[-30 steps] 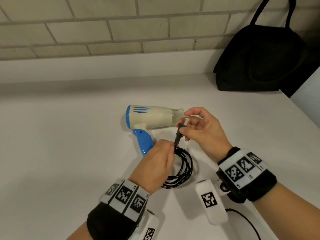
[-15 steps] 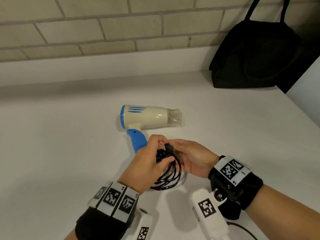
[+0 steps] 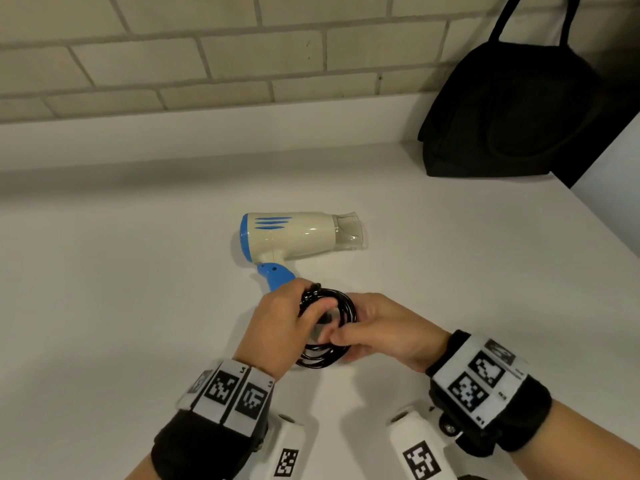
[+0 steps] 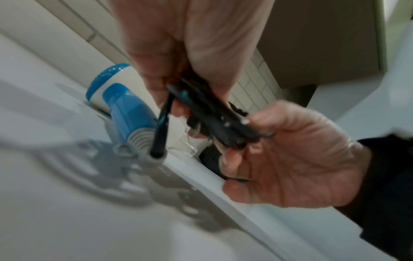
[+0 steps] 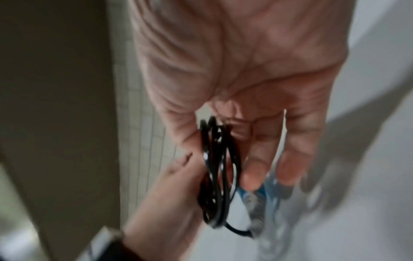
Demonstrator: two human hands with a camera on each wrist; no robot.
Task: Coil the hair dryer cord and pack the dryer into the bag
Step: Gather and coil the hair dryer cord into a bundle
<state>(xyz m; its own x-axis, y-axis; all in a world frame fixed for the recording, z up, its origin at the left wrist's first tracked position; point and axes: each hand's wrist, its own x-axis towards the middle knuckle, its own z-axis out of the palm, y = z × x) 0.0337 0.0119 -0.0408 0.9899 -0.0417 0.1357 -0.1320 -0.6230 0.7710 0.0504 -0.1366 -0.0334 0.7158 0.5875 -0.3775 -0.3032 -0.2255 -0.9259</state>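
The cream and blue hair dryer (image 3: 298, 237) lies on its side on the white counter (image 3: 121, 306), nozzle pointing right. Its black cord (image 3: 341, 306) is wound into a small coil just in front of the blue handle (image 3: 275, 276). My left hand (image 3: 311, 306) grips the coil's left side, close to the handle. My right hand (image 3: 343, 336) pinches the right side between thumb and fingers. The left wrist view shows the cord (image 4: 214, 116) bunched between both hands and running down to the handle's end. The black bag (image 3: 512, 109) stands at the back right.
A brick wall (image 3: 207, 53) with a white ledge runs along the back of the counter. The counter's right edge (image 3: 602, 220) slants away beside the bag. Bare counter lies left of the dryer and between the dryer and the bag.
My right hand has come down from beside the nozzle, where it held the plug end, to the coil. Both hands now hold the bundled cord just in front of the handle.
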